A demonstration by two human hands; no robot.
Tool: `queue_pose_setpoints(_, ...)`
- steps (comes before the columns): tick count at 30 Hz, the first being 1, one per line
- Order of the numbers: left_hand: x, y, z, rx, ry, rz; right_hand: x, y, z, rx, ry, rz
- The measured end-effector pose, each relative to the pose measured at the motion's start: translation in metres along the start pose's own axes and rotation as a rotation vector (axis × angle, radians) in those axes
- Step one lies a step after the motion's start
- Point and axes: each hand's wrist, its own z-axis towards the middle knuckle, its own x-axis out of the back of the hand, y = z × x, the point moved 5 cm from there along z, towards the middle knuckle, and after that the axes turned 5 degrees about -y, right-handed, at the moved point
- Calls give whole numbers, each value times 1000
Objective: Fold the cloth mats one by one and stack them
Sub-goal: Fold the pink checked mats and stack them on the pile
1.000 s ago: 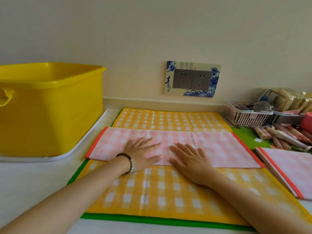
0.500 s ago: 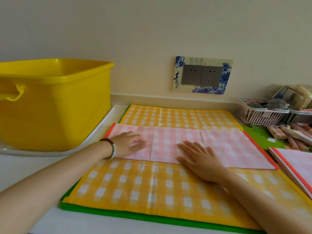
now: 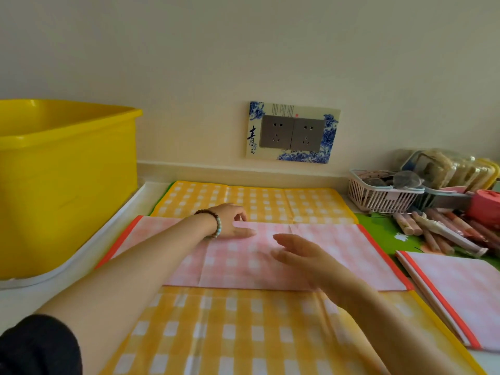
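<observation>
1. Cream wall [image 3: 189, 63] with a socket plate [image 3: 293, 132] rises behind the white counter [image 3: 21, 307]; a yellow tub [image 3: 67, 185] stands at the left.
2. Pink mat [image 3: 324, 253], folded to a strip, lies across the yellow mat [image 3: 243, 334].
3. Left hand [image 3: 230, 221] curls at its far edge, grip unclear; right hand [image 3: 300, 253] has straight fingers.

socket surround [image 3: 253, 125] reads "青", perhaps "花".
</observation>
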Motion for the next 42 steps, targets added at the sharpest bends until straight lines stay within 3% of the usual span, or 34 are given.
queue_pose_setpoints(8, 7, 6, 7, 50, -143, -19, 7, 9, 8, 2, 37, 170)
queue_pose_setpoints(14, 12, -5, -16, -24, -125, -257, 15, 7, 9, 21, 109, 238)
queue_pose_setpoints(21, 15, -28, -50, -29, 180, -712, 22, -1, -3, 26, 214, 202)
queue_pose_setpoints(27, 0, -31, -65, 175, 524, -970, -2, 4, -4, -55, 106, 561)
queue_pose_setpoints(29, -6, -26, -68, 221, 591, -991, -15, 8, -3, -88, -4, 702)
queue_pose_setpoints(31, -13, -23, -67, 263, 632, -992, -23, 10, -4, -95, -75, 684)
queue_pose_setpoints(36, -25, -19, -68, 323, 543, -939, -9, 20, -2, -140, 73, 569)
queue_pose_setpoints(40, -26, -15, -87, 253, 479, -824, -6, 23, -2, -168, 54, 527)
queue_pose_setpoints(42, -25, -12, -103, 106, 456, -703, -6, 22, -2, -175, 45, 501)
